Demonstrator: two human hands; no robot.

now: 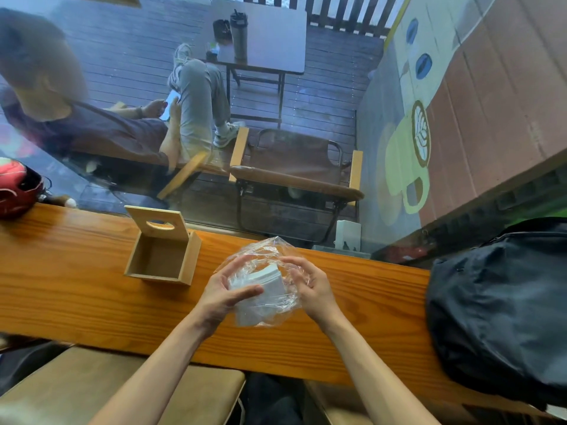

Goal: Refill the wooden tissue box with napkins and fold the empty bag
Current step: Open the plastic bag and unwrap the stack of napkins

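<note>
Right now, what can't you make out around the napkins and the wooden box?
- Napkin stack: count unreadable in the head view, veiled by the crinkled clear bag and left hand.
- Bag opening: lost in folds near the right hand.
- Wooden tissue box: near inner wall hidden by its own rim.

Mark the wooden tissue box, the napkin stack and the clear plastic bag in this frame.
wooden tissue box (155,259): head view, on the bare inner floor of the open box.
napkin stack (270,282): head view, on the stack's white side face inside the bag.
clear plastic bag (260,248): head view, on the crumpled film above the napkins.
</note>
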